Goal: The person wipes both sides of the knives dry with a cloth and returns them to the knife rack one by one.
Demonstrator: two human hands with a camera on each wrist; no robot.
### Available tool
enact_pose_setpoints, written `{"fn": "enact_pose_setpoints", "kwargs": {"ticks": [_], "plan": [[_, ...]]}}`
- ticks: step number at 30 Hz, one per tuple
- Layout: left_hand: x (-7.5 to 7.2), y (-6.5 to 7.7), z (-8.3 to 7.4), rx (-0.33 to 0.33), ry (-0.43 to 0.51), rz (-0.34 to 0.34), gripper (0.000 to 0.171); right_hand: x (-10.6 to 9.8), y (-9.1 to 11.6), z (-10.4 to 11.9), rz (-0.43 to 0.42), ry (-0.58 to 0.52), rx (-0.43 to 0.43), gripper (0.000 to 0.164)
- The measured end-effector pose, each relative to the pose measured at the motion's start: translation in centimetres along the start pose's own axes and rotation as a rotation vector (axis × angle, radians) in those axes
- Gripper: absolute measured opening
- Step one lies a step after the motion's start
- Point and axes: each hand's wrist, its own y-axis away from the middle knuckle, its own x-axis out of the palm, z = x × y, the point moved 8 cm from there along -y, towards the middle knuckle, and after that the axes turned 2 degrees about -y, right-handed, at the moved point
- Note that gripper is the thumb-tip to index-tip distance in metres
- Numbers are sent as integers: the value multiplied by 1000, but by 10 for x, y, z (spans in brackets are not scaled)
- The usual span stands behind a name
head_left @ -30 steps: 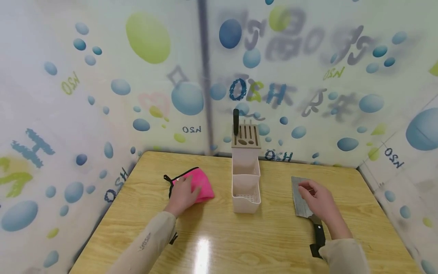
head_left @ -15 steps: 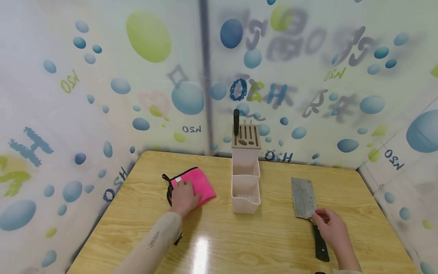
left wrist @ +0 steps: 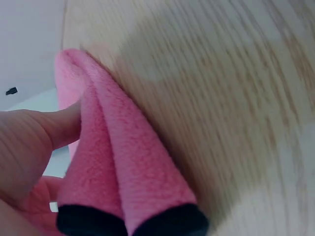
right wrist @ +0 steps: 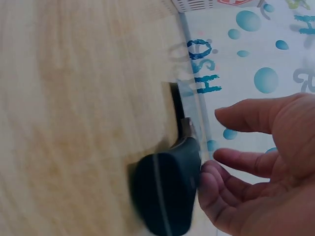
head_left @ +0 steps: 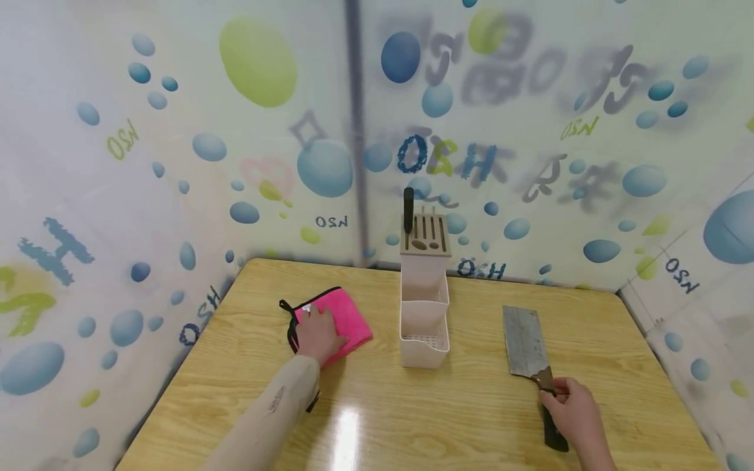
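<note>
My left hand (head_left: 318,335) rests on a folded pink cloth (head_left: 353,320) with black edging and a loop, at the left of the table. In the left wrist view the thumb touches the cloth's (left wrist: 133,142) upper side, and the other fingers are partly cut off. At the right lies a cleaver (head_left: 526,341), its blade pointing away and its black handle toward me. Close over that handle is my right hand (head_left: 574,412). The right wrist view shows its fingertips right at the cleaver's handle (right wrist: 167,191), with the thumb held apart from it.
Between the hands stands a cream-coloured knife holder (head_left: 424,353) with a slotted top and two open compartments. A black-handled utensil (head_left: 408,209) stands upright in its left slot. Patterned walls (head_left: 283,196) border the wooden table (head_left: 448,418) at the back and sides.
My right hand has come back from above the blade to the cleaver's handle. My left hand has settled slightly lower on the cloth, which has shifted a little.
</note>
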Motion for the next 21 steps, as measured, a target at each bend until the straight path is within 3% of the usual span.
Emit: {"fn": "enact_pose_setpoints", "kwargs": {"ticks": [8,21], "plan": [[5,-9,-4,-2,-72,47,86,8,3,-20,60,49,126,59],[0,-13,-8,-22,-68,58,53,10,5,-25,91,134,186,53]]}}
